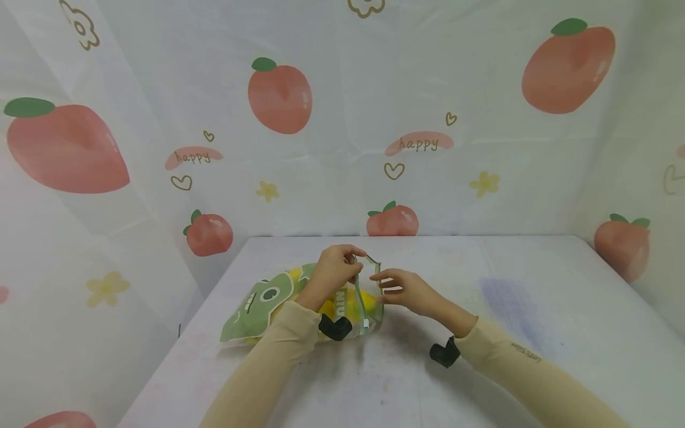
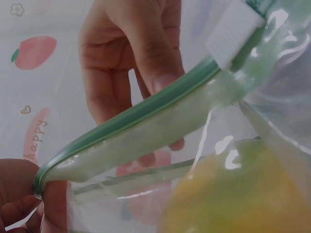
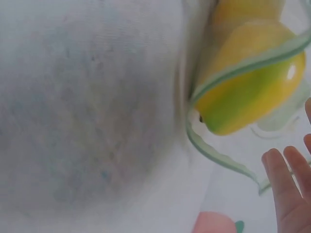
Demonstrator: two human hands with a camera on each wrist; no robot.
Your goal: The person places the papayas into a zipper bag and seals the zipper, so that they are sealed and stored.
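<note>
A clear zip bag (image 1: 262, 312) with a green cartoon print lies on its side on the table, its mouth facing right. My left hand (image 1: 333, 270) pinches the green zip edge (image 2: 131, 114) at the top of the mouth, holding the bag open. Close by, my right hand (image 1: 411, 292) is at the opposite edge of the mouth, its fingers (image 3: 279, 177) extended and apart. Yellow-green fruit (image 3: 252, 92), mango-like in shape, shows inside the opening. The white zip slider (image 2: 235, 34) sits at the near end of the zip.
The white table (image 1: 481, 368) reaches to both sides of the bag, with a faint purple patch (image 1: 511, 315) on the right. Behind it hangs a white cloth (image 1: 342, 190) printed with peaches. A black wrist mount (image 1: 336, 327) sits on the left sleeve.
</note>
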